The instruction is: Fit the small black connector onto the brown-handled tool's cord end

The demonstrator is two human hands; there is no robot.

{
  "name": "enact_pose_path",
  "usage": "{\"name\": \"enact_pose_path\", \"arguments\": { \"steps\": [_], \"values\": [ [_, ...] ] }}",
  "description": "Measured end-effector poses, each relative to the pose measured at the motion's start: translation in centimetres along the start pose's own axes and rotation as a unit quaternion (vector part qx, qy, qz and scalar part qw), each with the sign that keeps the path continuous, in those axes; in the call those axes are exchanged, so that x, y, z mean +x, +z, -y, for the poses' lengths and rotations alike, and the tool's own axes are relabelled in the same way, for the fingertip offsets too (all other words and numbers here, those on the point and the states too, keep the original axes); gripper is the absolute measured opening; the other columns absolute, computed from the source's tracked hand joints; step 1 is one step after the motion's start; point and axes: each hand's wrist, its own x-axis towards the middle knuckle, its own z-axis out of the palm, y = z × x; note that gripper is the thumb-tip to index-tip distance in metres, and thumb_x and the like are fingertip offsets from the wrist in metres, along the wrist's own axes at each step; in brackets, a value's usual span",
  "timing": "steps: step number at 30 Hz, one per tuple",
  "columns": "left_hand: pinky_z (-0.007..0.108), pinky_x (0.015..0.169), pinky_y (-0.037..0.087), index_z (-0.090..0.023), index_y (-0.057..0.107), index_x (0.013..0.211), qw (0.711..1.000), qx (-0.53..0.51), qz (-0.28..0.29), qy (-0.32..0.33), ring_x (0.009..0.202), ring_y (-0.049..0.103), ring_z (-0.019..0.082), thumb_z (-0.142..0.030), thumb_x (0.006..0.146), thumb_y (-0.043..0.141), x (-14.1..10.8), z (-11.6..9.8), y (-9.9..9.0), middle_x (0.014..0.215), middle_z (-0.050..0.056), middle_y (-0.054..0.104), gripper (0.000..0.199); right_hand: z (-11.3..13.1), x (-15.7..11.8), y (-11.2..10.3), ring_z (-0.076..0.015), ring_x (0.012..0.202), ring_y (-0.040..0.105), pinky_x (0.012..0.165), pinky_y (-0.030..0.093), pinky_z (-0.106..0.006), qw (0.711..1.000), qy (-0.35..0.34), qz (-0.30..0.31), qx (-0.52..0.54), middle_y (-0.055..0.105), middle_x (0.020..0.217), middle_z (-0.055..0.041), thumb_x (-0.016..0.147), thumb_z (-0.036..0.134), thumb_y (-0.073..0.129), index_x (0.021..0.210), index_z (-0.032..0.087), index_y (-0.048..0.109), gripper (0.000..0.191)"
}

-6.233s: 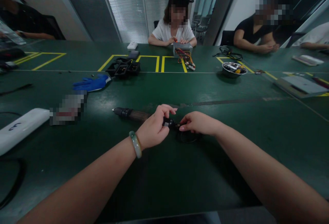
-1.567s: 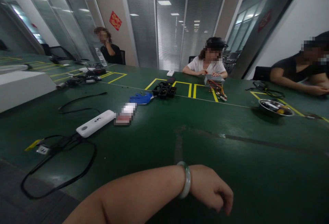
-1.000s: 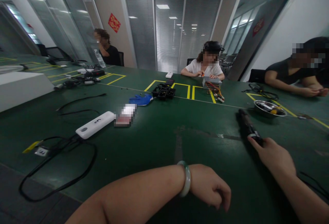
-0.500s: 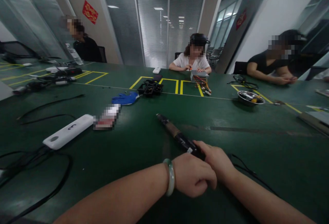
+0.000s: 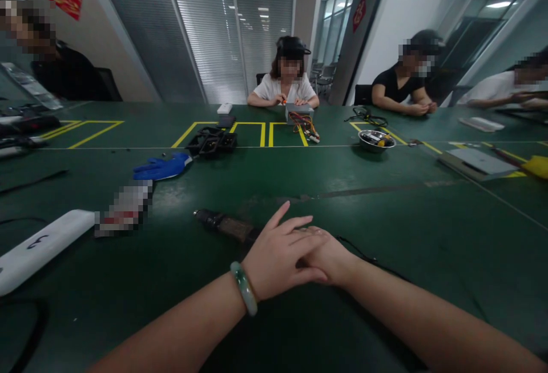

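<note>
Your one view, worn on your head, looking forward and down across the green table (image 5: 428,219), your left hand (image 5: 276,261) and right hand (image 5: 331,256) near, seated people (image 5: 282,90) and blinds (image 5: 205,41) farther off

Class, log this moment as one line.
left hand: overlaps right hand / right hand: partly hidden, grip unclear / dark tool: rear end hidden / blue glove: beyond dark tool

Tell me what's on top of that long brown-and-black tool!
From this view, the left grip covers the back of the tool and overlaps the right grip. The tool's front and brown middle show. Whether either grip touches the covered part can't be seen.
</note>
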Motion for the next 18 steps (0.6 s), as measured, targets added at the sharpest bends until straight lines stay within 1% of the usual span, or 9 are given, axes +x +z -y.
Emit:
{"name": "enact_pose_path", "arguments": {
  "steps": [2,4,6,8,10,12,15,17,18],
  "values": [
    [0.051,0.119,0.010,-0.029,0.055,0.126,0.999,0.020,-0.032,0.012,0.120,0.053,0.019,-0.045,0.087,0.059,-0.3,0.7,-0.9,0.104,-0.002,0.071,0.043,0.0,-0.4,-1.1,-0.0282,0.106,0.053,0.091,0.041,-0.043,1.000,-0.008,-0.027,0.008,0.059,0.118,-0.0090,0.087,0.037,0.060,0.119,0.020,0.058,0.036],
    [0.049,0.118,0.018,-0.030,0.060,0.117,0.997,0.037,-0.071,-0.002,0.108,0.059,0.017,-0.037,0.088,0.059,-0.6,1.6,-1.9,0.098,-0.003,0.071,0.029,-0.2,-1.0,-2.4,-0.0251,0.099,0.055,0.086,0.041,-0.040,0.997,0.018,-0.079,0.013,0.060,0.113,-0.0082,0.093,0.041,0.052,0.124,0.020,0.055,0.037],
    [0.045,0.112,0.031,-0.026,0.060,0.114,0.998,0.028,-0.038,-0.037,0.103,0.060,0.016,-0.038,0.089,0.057,-0.8,2.5,-2.5,0.100,-0.001,0.069,0.028,-0.9,-1.7,-3.7,-0.0222,0.095,0.055,0.084,0.040,-0.037,0.986,0.091,-0.137,0.006,0.061,0.108,-0.0073,0.097,0.037,0.046,0.125,0.020,0.054,0.034],
    [0.041,0.102,0.042,-0.025,0.059,0.112,0.997,0.005,0.044,-0.057,0.103,0.059,0.018,-0.043,0.088,0.055,-0.9,3.1,-2.7,0.105,0.002,0.066,0.030,-2.0,-2.4,-4.6,-0.0200,0.092,0.056,0.081,0.041,-0.034,0.965,0.194,-0.173,-0.006,0.060,0.104,-0.0062,0.097,0.032,0.046,0.119,0.020,0.058,0.027],
    [0.041,0.096,0.046,-0.024,0.058,0.112,0.992,-0.006,0.113,-0.062,0.107,0.058,0.021,-0.052,0.084,0.059,-0.9,3.3,-2.4,0.112,0.003,0.064,0.040,-3.0,-2.9,-5.0,-0.0180,0.083,0.057,0.073,0.041,-0.031,0.945,0.287,-0.157,-0.001,0.061,0.097,-0.0046,0.096,0.035,0.049,0.103,0.020,0.064,0.022],
    [0.043,0.096,0.045,-0.024,0.056,0.113,0.987,0.003,0.147,-0.071,0.112,0.055,0.023,-0.055,0.079,0.063,-0.9,3.4,-1.8,0.119,0.004,0.061,0.047,-3.3,-3.1,-5.0,-0.0161,0.071,0.056,0.062,0.039,-0.028,0.935,0.339,-0.099,0.036,0.062,0.086,-0.0027,0.095,0.045,0.051,0.089,0.021,0.066,0.029],
    [0.042,0.095,0.045,-0.025,0.055,0.115,0.980,0.023,0.172,-0.097,0.110,0.056,0.022,-0.049,0.080,0.065,-0.9,3.4,-1.3,0.119,0.003,0.061,0.043,-2.5,-3.2,-5.2,-0.0146,0.064,0.056,0.053,0.035,-0.026,0.932,0.344,-0.005,0.114,0.062,0.076,-0.0006,0.094,0.055,0.048,0.082,0.022,0.066,0.039],
    [0.041,0.091,0.047,-0.025,0.054,0.115,0.977,0.028,0.181,-0.112,0.105,0.057,0.021,-0.050,0.080,0.064,-0.8,3.4,-1.3,0.115,0.002,0.062,0.043,-2.1,-3.5,-5.8,-0.0145,0.064,0.056,0.052,0.034,-0.026,0.932,0.342,0.020,0.116,0.063,0.076,-0.0001,0.094,0.054,0.049,0.081,0.023,0.067,0.037],
    [0.040,0.089,0.047,-0.025,0.054,0.115,0.976,0.030,0.182,-0.118,0.103,0.057,0.021,-0.050,0.080,0.063,-0.8,3.4,-1.4,0.114,0.002,0.062,0.044,-2.2,-3.9,-6.3,-0.0147,0.065,0.056,0.053,0.035,-0.026,0.932,0.350,0.016,0.097,0.063,0.077,-0.0002,0.093,0.052,0.050,0.081,0.023,0.067,0.035]
  ]
}}
